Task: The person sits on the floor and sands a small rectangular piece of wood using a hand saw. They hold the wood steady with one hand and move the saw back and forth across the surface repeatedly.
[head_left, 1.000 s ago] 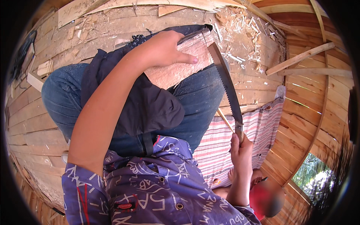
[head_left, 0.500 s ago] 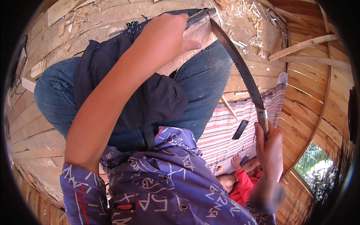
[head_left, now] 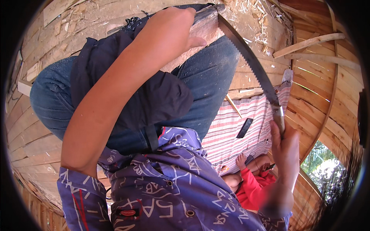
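A rough piece of wood, dark along one side and pale on the other, lies across my thighs at the top of the view. My left hand clamps it from above, thumb along the pale side. In my right hand is the handle of a handsaw, fingers wrapped round it. Its long toothed blade slants up and left, and the tip end meets the wood near its far end. A dark cloth covers part of my lap, over blue jeans dusted with sawdust.
Wood shavings litter the plank floor. To the right, a striped cloth bears a black phone and a thin stick. A person in a red top sits close by my right arm. Loose timbers lean near the plank wall.
My right hand and the saw's handle have shifted right, away from the wood. My left hand keeps its grip on the wood. The whole view has shifted slightly.
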Demonstrator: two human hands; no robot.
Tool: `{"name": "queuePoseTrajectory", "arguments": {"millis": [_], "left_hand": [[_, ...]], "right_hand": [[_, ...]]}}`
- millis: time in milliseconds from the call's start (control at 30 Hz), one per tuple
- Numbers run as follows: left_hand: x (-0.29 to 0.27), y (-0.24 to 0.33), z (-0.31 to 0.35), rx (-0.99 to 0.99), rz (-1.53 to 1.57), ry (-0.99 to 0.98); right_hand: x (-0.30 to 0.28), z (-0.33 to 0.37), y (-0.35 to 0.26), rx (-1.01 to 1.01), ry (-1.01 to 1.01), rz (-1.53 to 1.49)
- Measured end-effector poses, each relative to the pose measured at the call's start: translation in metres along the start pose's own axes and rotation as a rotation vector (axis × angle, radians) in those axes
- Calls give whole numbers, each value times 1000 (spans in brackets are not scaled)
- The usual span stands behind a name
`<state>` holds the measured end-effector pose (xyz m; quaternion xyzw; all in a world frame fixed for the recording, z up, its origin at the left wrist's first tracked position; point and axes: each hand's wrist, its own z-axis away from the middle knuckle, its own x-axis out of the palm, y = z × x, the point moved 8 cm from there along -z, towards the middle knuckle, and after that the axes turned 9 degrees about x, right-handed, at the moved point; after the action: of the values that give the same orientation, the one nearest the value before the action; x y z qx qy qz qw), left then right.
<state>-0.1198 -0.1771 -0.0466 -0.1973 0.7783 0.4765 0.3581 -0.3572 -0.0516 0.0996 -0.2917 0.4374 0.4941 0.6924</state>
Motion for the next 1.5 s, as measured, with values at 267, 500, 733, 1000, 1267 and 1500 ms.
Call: {"name": "queuePoseTrajectory", "arguments": {"millis": [267, 500, 733, 1000, 1267, 1500], "left_hand": [[0, -3, 2, 30, 27, 20], [1, -5, 2, 18, 2, 5], [3, -3, 2, -9, -5, -50], [1, -4, 1, 8, -18, -48], [3, 3, -2, -31, 96, -123], [-6, -12, 17, -211, 81, -196]], "right_hand": [[3, 7, -16, -173, 84, 53], [10, 4, -13, -100, 27, -1], [1, 2, -9, -104, 54, 43], [5, -7, 1, -59, -56, -117], [11, -15, -27, -176, 101, 49], [29, -37, -45, -91, -23, -208]]}}
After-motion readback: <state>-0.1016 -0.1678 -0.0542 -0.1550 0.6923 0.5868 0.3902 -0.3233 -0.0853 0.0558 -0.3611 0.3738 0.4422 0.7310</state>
